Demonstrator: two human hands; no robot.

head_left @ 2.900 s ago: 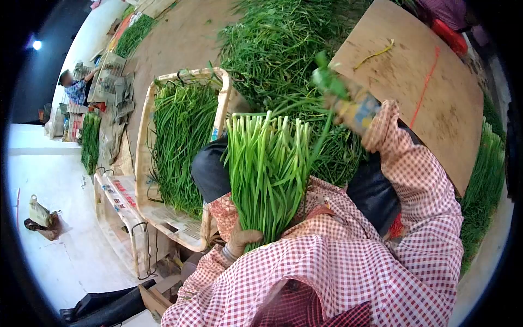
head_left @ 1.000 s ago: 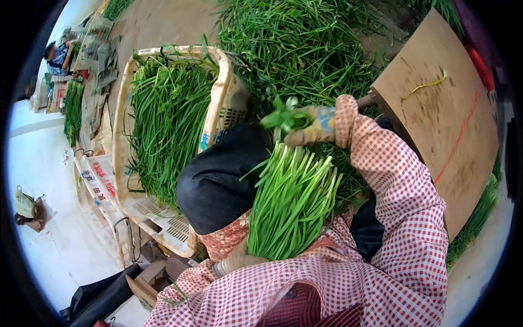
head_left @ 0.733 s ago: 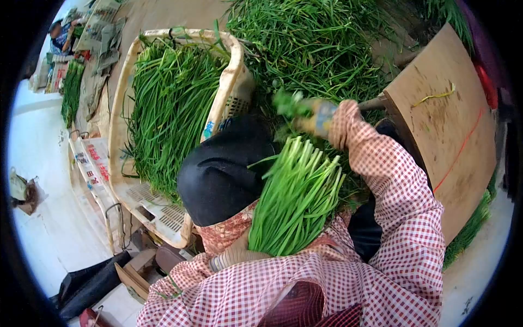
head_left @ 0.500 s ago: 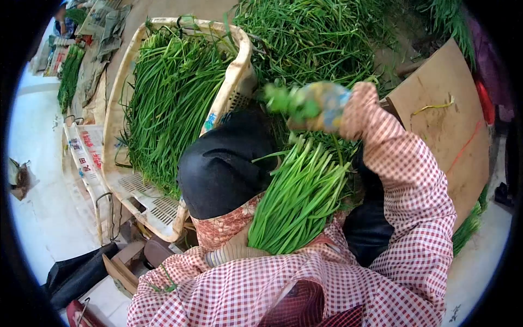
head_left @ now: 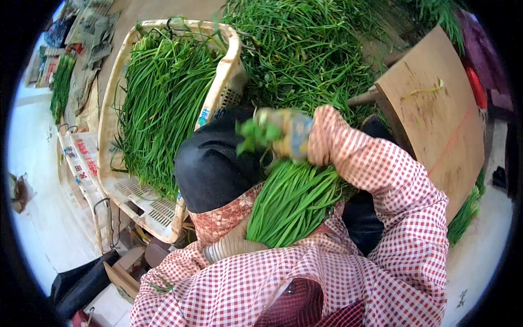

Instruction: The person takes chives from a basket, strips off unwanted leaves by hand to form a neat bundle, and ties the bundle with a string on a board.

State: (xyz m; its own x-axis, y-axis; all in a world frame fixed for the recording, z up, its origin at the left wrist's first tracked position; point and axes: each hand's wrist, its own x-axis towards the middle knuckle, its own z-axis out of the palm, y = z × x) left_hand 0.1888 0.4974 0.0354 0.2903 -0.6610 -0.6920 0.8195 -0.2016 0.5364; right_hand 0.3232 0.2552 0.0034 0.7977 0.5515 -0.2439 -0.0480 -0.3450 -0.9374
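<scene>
My left hand (head_left: pixel 234 246), in a pale ribbed glove, holds a bunch of garlic chives (head_left: pixel 291 207) against my lap; its fingers are hidden beneath the leaves. The bunch lies with its cut ends pointing away from me. Above those ends is my right hand (head_left: pixel 287 133), in a yellow and blue patterned glove and slightly blurred. Its fingers are closed on a leafy green sprig (head_left: pixel 259 133), which sticks out to the left over my dark-covered knee (head_left: pixel 220 161).
A cream plastic basket (head_left: pixel 231 57) full of chives stands left of my knee. Ahead spreads a loose heap of chives (head_left: pixel 305 49). A cardboard sheet (head_left: pixel 436 120) leans at the right. Another crate (head_left: pixel 81 169) and a cardboard box (head_left: pixel 124 272) are at the left.
My right hand with the leafy sprig has come nearer and moved left, over the bunch's cut ends. The bunch and my left hand stay on my lap.
</scene>
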